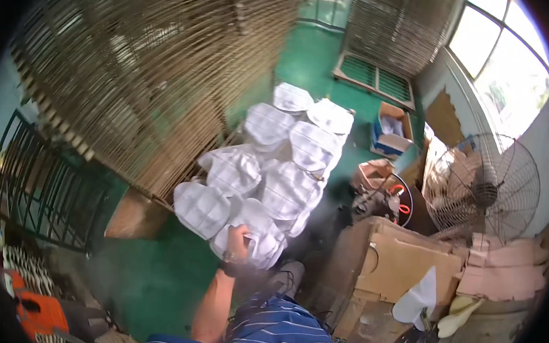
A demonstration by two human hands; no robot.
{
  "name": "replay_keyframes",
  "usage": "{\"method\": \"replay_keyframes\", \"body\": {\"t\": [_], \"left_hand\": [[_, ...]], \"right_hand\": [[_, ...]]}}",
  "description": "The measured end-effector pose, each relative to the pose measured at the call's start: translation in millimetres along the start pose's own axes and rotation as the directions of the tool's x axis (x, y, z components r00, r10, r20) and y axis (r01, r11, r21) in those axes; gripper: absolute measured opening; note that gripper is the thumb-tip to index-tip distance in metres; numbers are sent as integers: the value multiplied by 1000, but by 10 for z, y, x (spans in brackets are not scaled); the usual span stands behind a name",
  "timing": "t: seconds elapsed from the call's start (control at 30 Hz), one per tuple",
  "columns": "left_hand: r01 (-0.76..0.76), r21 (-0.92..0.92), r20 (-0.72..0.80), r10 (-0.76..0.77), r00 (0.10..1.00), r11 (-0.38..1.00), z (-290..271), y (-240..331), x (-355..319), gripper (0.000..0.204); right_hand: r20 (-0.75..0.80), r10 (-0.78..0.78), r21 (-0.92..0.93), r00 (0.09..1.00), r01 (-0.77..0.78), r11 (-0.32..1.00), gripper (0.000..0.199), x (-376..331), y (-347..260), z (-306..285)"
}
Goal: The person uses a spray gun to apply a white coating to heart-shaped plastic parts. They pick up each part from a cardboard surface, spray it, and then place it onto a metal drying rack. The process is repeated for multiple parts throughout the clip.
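Observation:
My left hand (237, 241), with a dark band at its wrist, reaches down to the near end of a large pile. Its fingers are curled closed at the edge of a white rounded sheet (255, 215), which they appear to grip. The pile holds several stacks of similar white sheets (291, 189) with curved edges and faint lines across them. They lie side by side and overlap, stretching away from me. What the sheets are made of, I cannot tell. No part of my right hand shows.
Tall slatted racks (174, 71) stand left of the pile. A cardboard box (411, 251) bearing a white cut piece (417, 301) is at the near right, below a wire-cage fan (483, 190). An orange tool (41, 311) sits far left. A blue-and-brown carton (392, 129) rests on the green floor.

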State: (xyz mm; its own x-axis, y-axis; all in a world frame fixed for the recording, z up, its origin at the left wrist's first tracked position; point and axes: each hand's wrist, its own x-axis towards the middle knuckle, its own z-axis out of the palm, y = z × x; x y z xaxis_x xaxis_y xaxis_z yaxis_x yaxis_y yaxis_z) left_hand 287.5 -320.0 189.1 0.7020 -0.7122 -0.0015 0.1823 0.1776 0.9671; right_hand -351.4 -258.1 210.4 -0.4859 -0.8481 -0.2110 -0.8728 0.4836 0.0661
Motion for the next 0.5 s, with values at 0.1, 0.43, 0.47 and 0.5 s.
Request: {"method": "replay_keyframes", "body": {"t": [0.1, 0.43, 0.47, 0.5], "left_hand": [[99, -105, -1, -100, 995, 989, 449, 98, 510, 3], [451, -506, 69, -487, 871, 735, 1703, -25, 2686, 7], [417, -458, 60, -440, 896, 785, 1830, -185, 2977, 7], [310, -333, 49, -312, 949, 890, 1857, -433, 3259, 7]], "right_hand": [[41, 268, 35, 962, -270, 962, 60, -222, 480, -1], [-86, 211, 261, 974, -182, 948, 58, 43, -2100, -1873], [-110, 169, 282, 979, -132, 950, 59, 216, -2333, -1811], [-115, 133, 291, 985, -94, 952, 60, 392, -2502, -1704]]}}
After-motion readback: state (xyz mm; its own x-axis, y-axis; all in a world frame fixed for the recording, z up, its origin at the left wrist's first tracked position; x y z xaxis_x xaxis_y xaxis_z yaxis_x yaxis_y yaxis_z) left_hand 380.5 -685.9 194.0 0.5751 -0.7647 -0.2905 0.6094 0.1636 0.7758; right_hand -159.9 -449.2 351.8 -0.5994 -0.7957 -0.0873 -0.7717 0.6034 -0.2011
